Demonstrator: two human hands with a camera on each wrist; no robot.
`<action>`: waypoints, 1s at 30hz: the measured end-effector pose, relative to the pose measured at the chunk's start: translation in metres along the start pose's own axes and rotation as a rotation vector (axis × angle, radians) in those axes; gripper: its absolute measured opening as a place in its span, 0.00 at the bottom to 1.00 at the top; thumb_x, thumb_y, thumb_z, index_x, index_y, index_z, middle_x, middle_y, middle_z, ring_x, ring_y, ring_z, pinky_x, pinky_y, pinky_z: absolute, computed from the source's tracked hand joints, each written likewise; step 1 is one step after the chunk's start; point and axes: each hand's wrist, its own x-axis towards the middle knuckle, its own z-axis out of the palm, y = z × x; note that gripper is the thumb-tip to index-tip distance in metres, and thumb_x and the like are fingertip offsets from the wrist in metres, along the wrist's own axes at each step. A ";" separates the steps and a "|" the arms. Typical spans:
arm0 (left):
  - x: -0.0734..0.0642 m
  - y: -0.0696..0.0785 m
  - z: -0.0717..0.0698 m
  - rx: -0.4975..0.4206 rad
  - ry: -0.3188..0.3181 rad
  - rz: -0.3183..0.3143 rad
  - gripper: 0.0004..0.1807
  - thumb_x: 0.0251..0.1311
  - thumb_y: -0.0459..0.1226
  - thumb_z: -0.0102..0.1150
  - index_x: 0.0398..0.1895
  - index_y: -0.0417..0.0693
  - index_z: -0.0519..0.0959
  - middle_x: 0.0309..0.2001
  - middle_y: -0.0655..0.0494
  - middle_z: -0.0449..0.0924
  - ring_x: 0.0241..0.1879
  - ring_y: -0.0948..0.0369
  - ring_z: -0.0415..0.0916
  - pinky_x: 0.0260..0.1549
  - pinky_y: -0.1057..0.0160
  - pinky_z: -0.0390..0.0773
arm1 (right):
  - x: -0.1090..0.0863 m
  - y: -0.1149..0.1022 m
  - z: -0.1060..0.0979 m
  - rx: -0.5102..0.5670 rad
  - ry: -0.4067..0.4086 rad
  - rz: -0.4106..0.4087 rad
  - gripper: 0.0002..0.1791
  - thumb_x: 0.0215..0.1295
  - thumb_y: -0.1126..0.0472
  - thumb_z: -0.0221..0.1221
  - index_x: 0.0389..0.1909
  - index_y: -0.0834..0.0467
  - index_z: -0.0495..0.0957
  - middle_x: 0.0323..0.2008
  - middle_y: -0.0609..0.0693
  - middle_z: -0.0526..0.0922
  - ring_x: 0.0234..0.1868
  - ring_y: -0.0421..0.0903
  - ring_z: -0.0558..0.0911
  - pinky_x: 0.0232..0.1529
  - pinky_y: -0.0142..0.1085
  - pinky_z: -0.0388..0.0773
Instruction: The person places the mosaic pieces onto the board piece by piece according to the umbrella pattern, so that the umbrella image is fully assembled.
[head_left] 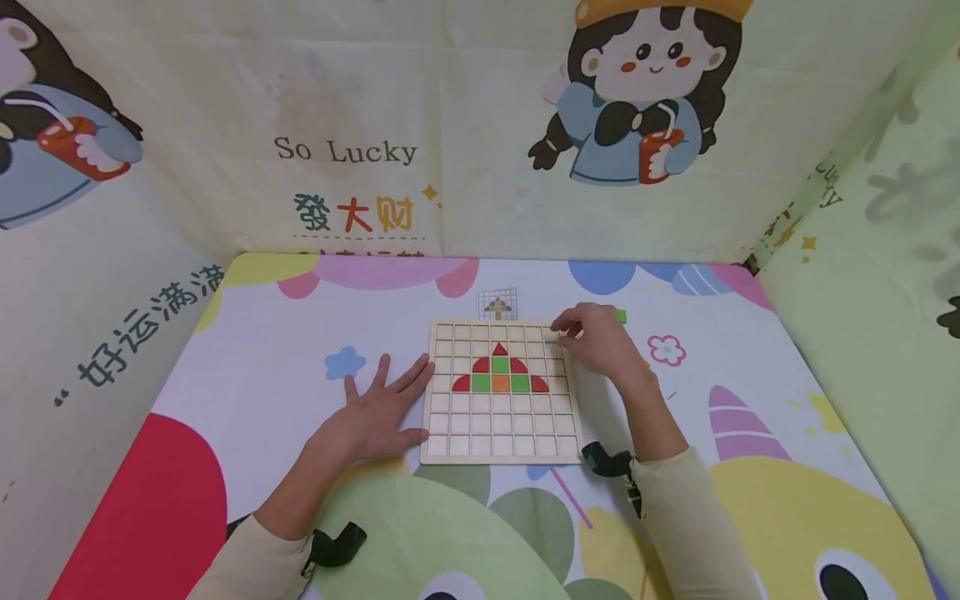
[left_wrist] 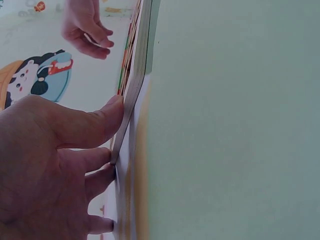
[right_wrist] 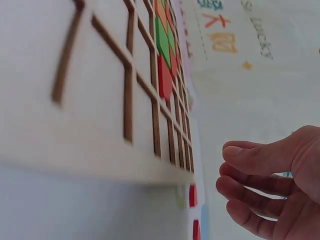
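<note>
Your left hand (head_left: 382, 414) touches the grid board (head_left: 499, 425), fingers spread; your right hand (head_left: 592, 337), fingers loosely curled and apparently empty, hovers by the far-right corner.

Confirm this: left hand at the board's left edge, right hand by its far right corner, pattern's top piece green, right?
Not quite: the top piece is red, as the head view shows. The left hand is at the left edge of the board, and the right hand by its far right corner.
</note>
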 end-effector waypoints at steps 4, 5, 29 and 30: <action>-0.001 0.000 0.000 -0.009 -0.005 -0.004 0.50 0.68 0.52 0.63 0.86 0.56 0.47 0.86 0.60 0.40 0.82 0.31 0.33 0.62 0.12 0.40 | 0.002 0.019 -0.009 0.020 0.028 0.059 0.11 0.66 0.68 0.65 0.47 0.62 0.89 0.42 0.59 0.89 0.44 0.56 0.86 0.43 0.46 0.81; -0.002 0.000 -0.001 -0.010 -0.006 -0.004 0.50 0.68 0.52 0.63 0.86 0.56 0.47 0.86 0.59 0.40 0.82 0.31 0.33 0.62 0.12 0.40 | 0.002 0.024 -0.011 0.030 0.039 0.071 0.12 0.66 0.68 0.65 0.48 0.63 0.89 0.42 0.60 0.89 0.45 0.57 0.87 0.45 0.46 0.81; 0.001 -0.001 0.002 -0.002 -0.007 -0.006 0.51 0.67 0.53 0.63 0.86 0.57 0.46 0.86 0.60 0.40 0.82 0.31 0.33 0.62 0.12 0.41 | 0.010 0.087 -0.017 0.111 0.053 0.418 0.32 0.69 0.65 0.63 0.74 0.59 0.70 0.70 0.67 0.70 0.68 0.66 0.70 0.63 0.57 0.79; 0.001 -0.001 0.002 -0.001 -0.009 -0.007 0.51 0.67 0.53 0.63 0.86 0.57 0.46 0.86 0.60 0.40 0.82 0.31 0.33 0.62 0.12 0.40 | 0.010 0.087 -0.018 0.102 0.042 0.411 0.32 0.70 0.65 0.62 0.74 0.60 0.70 0.69 0.68 0.70 0.68 0.67 0.71 0.63 0.57 0.78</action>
